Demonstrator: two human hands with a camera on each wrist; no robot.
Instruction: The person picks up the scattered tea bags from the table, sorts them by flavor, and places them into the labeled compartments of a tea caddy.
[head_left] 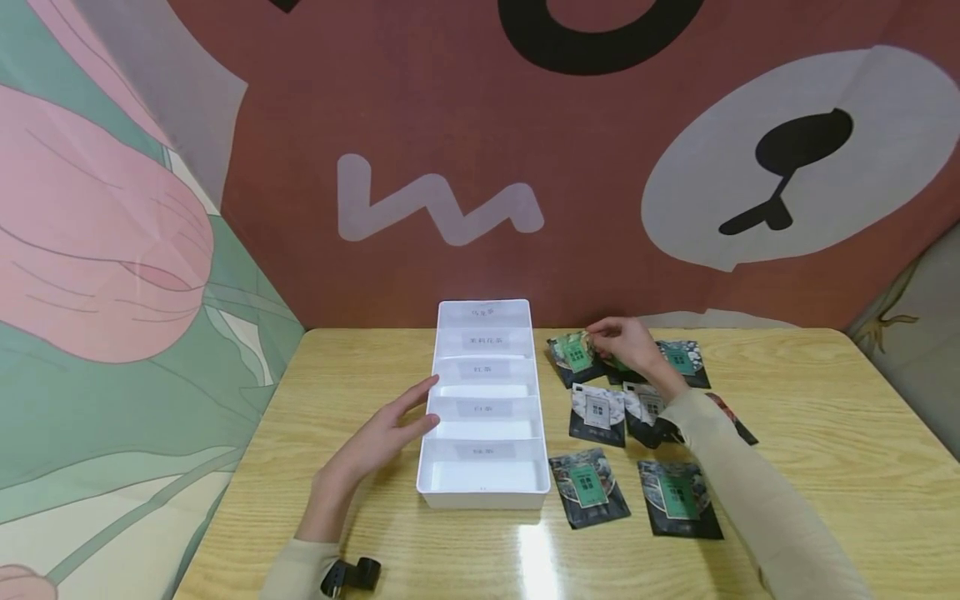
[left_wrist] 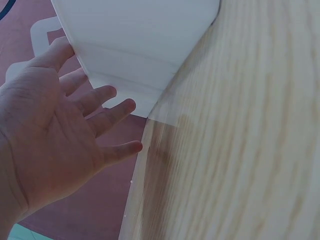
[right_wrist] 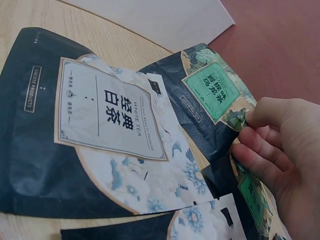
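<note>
A white divided box [head_left: 483, 500] with labelled compartments stands lengthwise on the table. My left hand [head_left: 378, 439] is at its left side, thumb and fingers spread, with fingertips touching the wall; in the left wrist view the fingers [left_wrist: 102, 95] are loosely extended. My right hand [head_left: 633, 348] is right of the box's far end. Its thumb and index finger pinch the corner of a green-labelled oolong tea packet [right_wrist: 212, 92], which lies nearly flat. A second green-labelled packet [right_wrist: 252, 195] lies under this hand, partly hidden. A white tea packet [right_wrist: 112, 125] lies nearer me.
More packets lie right of the box: white-labelled ones [head_left: 597, 412] in the middle, green-labelled ones [head_left: 590, 487] in front, another green one [head_left: 684, 358] at the back. A reddish packet [head_left: 731, 417] is partly behind the right sleeve. A printed wall stands behind the wooden table [head_left: 337, 375].
</note>
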